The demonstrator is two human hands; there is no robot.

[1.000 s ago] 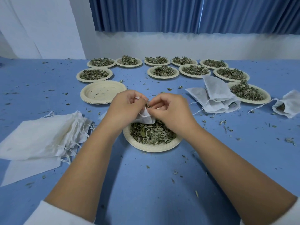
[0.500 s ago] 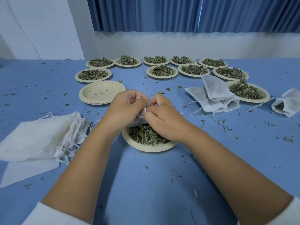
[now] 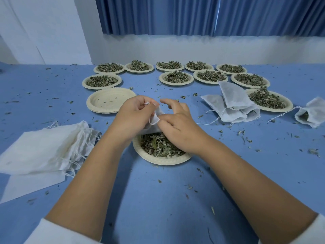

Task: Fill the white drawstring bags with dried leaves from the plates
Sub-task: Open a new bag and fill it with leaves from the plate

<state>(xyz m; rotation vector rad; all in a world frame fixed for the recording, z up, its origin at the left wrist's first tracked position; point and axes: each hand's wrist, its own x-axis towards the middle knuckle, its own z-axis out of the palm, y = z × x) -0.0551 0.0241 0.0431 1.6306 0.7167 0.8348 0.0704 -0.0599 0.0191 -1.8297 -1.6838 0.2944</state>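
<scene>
Task partly done, my read. Working bag (image 3: 157, 118) sits in hands just above near plate (image 3: 154, 161), fill unseen. Left hand (image 3: 135, 115) pinches bag mouth and string; right hand (image 3: 177, 128) pinches opposite edge, index lifted. Dried leaves (image 3: 160, 147) heaped in near plate. I count eleven leaf plates (near plate included): ten full plates (image 3: 175, 84) beyond it, emptied plate stack (image 3: 110, 100) beyond-left. Filled bags (image 3: 233, 101) right of near plate, about three; lone filled bag (image 3: 314, 111) farther right. Flat bags (image 3: 40, 150) left of near plate, many, uncountable.

Blue-covered worktop (image 3: 158, 199) filling the foreground and stretching back to a low white wall (image 3: 193, 48); above the wall, pleated blue curtain (image 3: 175, 14) hanging in vertical folds; at far left, plain white panel (image 3: 44, 27) standing behind the worktop's back edge
</scene>
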